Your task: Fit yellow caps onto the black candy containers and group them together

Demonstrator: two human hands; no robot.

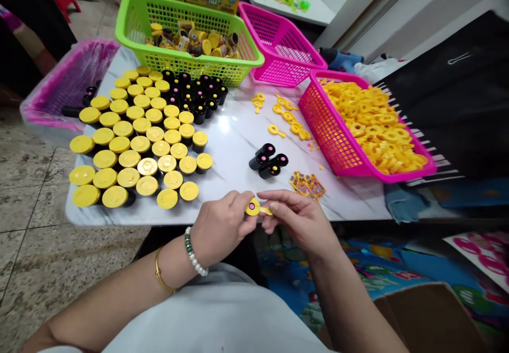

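At the table's near edge, my left hand (222,226) is closed round a small black tube whose end with a pink spot shows inside a yellow ring cap (253,206). My right hand (296,218) pinches the yellow tab of that same cap from the right. Three loose black tubes with pink ends (268,161) lie just beyond my hands. Several finished tubes with yellow caps (137,143) stand in rows at the left. Uncapped black tubes (199,94) stand behind them.
A pink basket (338,141) full of yellow ring caps sits at the right, with loose caps (284,117) beside it. An empty pink basket (284,51), a green basket (186,19) of items and a pink bin (59,93) stand behind. Small stickers (308,185) lie near my right hand.
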